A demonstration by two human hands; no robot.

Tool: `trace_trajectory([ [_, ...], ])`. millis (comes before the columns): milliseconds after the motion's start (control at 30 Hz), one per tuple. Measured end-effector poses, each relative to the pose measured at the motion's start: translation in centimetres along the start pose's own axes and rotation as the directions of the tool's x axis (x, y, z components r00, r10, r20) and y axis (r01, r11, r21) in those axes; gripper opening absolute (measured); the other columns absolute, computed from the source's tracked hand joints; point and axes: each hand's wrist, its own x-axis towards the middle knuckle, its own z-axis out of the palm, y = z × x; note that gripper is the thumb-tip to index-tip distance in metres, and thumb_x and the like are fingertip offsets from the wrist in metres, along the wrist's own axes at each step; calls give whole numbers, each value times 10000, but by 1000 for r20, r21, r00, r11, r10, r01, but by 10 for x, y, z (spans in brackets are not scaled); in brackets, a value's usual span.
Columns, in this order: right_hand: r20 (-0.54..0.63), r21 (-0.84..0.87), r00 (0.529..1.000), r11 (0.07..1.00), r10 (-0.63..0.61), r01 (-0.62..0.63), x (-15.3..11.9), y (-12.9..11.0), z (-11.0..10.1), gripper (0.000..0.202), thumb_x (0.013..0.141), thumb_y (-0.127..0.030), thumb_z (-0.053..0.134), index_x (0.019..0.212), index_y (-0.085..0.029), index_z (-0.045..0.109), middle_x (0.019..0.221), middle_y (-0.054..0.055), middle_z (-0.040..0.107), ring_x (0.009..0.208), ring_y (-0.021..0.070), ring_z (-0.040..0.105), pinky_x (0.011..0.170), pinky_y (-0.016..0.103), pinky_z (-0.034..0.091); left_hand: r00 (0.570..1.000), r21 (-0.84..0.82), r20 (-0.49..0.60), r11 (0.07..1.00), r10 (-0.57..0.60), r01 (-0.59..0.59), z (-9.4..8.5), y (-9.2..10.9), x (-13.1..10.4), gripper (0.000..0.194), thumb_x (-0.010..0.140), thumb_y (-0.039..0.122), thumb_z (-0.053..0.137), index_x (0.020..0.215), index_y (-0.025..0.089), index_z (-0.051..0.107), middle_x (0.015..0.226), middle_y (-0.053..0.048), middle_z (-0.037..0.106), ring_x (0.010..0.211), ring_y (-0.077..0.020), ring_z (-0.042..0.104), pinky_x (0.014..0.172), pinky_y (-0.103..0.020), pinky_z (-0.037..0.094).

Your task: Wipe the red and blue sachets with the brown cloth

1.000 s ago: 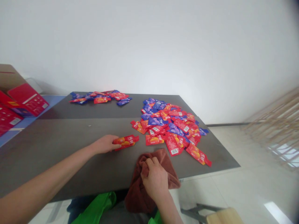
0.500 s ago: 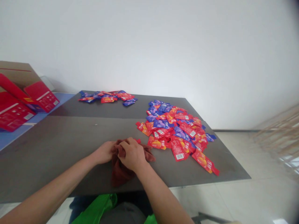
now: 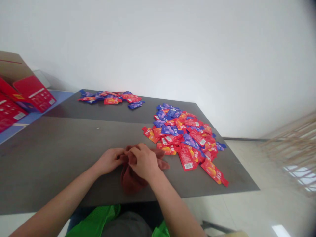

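A reddish-brown cloth (image 3: 132, 181) is bunched up near the front edge of the dark grey table (image 3: 61, 144). My right hand (image 3: 144, 161) grips it from above, fingers curled into the folds, with cloth sticking out on the right beneath the palm. At the cloth's left side, my left hand (image 3: 111, 159) pinches its upper edge between thumb and fingers. Whether anything lies inside the cloth is hidden. Just beyond my right hand spreads a large pile of red and blue fruit-printed pouches (image 3: 182, 131).
A smaller heap of similar pouches (image 3: 111, 98) lies along the table's far edge by the white wall (image 3: 158, 49). At the left, an open red cardboard box (image 3: 37, 95) stands on a blue surface (image 3: 63, 95). Bamboo-like poles (image 3: 293, 138) lean at the far right.
Both hands have stayed on the cloth, kneading it slightly and shifting a little. A red bit beside my right hand's fingers no longer shows. The camera view has turned slightly.
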Motion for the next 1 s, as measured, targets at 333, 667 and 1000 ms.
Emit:
trace_trajectory([
  [333,-31,-23,985,985,168,-168,13,18,-11,159,986,-306,537,1050,-249,670,1132,56,616,1006,196,599,826,283,461,999,17,-18,999,-40,40,1,5,1,339,925,432,457,688,205,545,713,-13,597,700,-179,560,655,-271,359],
  [667,37,-108,953,950,300,-294,24,31,11,170,968,-288,559,1094,-241,662,1156,69,607,1010,219,607,795,303,478,1000,84,-24,996,-12,14,4,5,3,379,955,441,441,702,195,579,721,-14,596,695,-176,561,650,-272,351],
  [1000,30,31,999,999,18,-19,3,4,18,139,978,-352,548,1049,-291,651,1131,17,610,1035,176,593,795,257,479,998,47,-56,999,-1,4,5,1,0,306,928,389,477,711,197,574,733,-13,612,719,-181,571,665,-271,365],
])
